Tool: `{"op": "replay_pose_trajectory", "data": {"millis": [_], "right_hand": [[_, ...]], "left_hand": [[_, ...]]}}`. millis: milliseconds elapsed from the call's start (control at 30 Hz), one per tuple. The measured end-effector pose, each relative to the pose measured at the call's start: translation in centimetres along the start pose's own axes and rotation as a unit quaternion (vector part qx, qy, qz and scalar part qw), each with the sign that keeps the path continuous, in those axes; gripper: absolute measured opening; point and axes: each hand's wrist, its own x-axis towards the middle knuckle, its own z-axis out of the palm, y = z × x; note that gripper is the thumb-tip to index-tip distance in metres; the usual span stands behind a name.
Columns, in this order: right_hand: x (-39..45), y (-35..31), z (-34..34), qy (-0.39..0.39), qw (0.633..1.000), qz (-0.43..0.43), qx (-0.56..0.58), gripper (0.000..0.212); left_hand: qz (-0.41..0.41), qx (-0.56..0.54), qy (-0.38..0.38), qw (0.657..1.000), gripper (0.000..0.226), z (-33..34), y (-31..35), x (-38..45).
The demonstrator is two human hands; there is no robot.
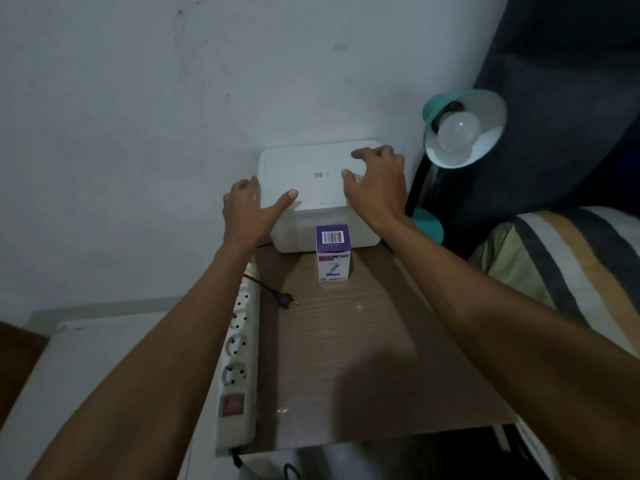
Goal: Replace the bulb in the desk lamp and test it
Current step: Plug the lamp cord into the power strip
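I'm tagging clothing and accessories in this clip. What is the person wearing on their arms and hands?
Nothing that shows. The left hand and right hand are bare, without gloves, rings, or a watch or bracelet at the wrists. Both forearms are uncovered up to the bottom edge of the picture, so no sleeves come into view.

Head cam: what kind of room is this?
Probably a bedroom corner. A small wooden table stands against a plain wall, beside what looks like a bed with striped bedding. A teal desk lamp and a power strip sit on the table.
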Motion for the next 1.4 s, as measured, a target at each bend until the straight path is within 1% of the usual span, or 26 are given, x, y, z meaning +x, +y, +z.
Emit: {"op": "replay_pose_trajectory", "data": {"millis": [100,233,367,400,467,533,600,633,667,700,767,800,833,900,1000,1100,1133,1233,1400], "right_hand": [[-2.4,-2.8,0.7,-0.022,0.997,-0.06,0.038,0.029],[-6.8,-5.9,3.0,-0.113,0.989,-0.069,0.061,0.025],[-11.0,-7.1,6.2,-0.25,0.967,-0.053,0.002,0.024],[-12.0,-7.1,7.0,-0.273,0.96,-0.051,-0.017,0.024],[-13.7,-6.9,8.4,-0.296,0.953,-0.05,-0.042,0.02],[-15.2,-6.7,9.4,-0.302,0.95,-0.051,-0.064,0.012],[-16.2,-6.3,10.3,-0.294,0.951,-0.056,-0.076,0.014],[-16.5,-6.2,10.6,-0.286,0.953,-0.058,-0.081,0.015],[-16.7,-6.0,10.9,-0.28,0.954,-0.057,-0.088,0.015],[-16.8,-5.8,11.1,-0.278,0.954,-0.056,-0.095,0.014],[-16.9,-5.4,11.4,-0.289,0.95,-0.052,-0.105,0.013],[-16.9,-5.2,11.5,-0.293,0.949,-0.051,-0.106,0.013],[-17.0,-5.2,11.5,-0.291,0.949,-0.049,-0.106,0.013],[-16.9,-5.3,11.4,-0.28,0.953,-0.038,-0.106,0.013],[-16.6,-6.1,11.1,-0.238,0.968,-0.022,-0.075,0.01],[-16.2,-7.6,10.6,-0.178,0.983,-0.005,0.04,0.003],[-16.1,-8.3,10.4,-0.167,0.982,0.01,0.085,0.005],[-15.7,-9.8,10.4,-0.171,0.971,0.035,0.161,0.009],[-16.4,-9.8,11.8,-0.202,0.967,0.036,0.152,0.011]], "left_hand": [[-0.015,-0.001,0.002,1.0,0.109,-1.2,-2.8,-2.4],[-0.039,0.034,-0.006,0.999,0.115,-2.9,-7.1,-6.0],[-0.064,0.029,-0.057,0.996,0.126,-3.7,-10.8,-10.2],[-0.071,0.017,-0.067,0.995,0.126,-3.6,-11.5,-11.1],[-0.082,-0.009,-0.086,0.993,0.125,-3.2,-12.7,-13.0],[-0.076,-0.035,-0.109,0.991,0.119,-3.1,-13.4,-14.7],[-0.05,-0.047,-0.131,0.989,0.098,-3.0,-14.3,-16.1],[-0.039,-0.045,-0.143,0.988,0.091,-3.0,-14.7,-16.6],[-0.031,-0.042,-0.156,0.986,0.091,-3.2,-14.9,-17.0],[-0.028,-0.038,-0.171,0.984,0.095,-3.4,-15.1,-17.3],[-0.02,-0.014,-0.194,0.981,0.122,-3.7,-15.4,-17.3],[-0.01,0.005,-0.204,0.979,0.13,-3.8,-15.6,-17.1],[0.0,0.02,-0.21,0.978,0.132,-3.9,-15.9,-16.9],[0.021,0.029,-0.209,0.977,0.128,-3.9,-16.3,-16.7],[0.038,0.032,-0.205,0.978,0.126,-3.9,-16.3,-16.8],[0.043,0.033,-0.204,0.977,0.127,-3.9,-16.0,-17.1],[0.044,0.036,-0.202,0.978,0.128,-3.9,-15.9,-17.1],[0.043,0.039,-0.201,0.978,0.128,-3.8,-16.2,-17.0],[0.039,0.037,-0.205,0.977,0.131,-3.6,-16.5,-16.9]]}}
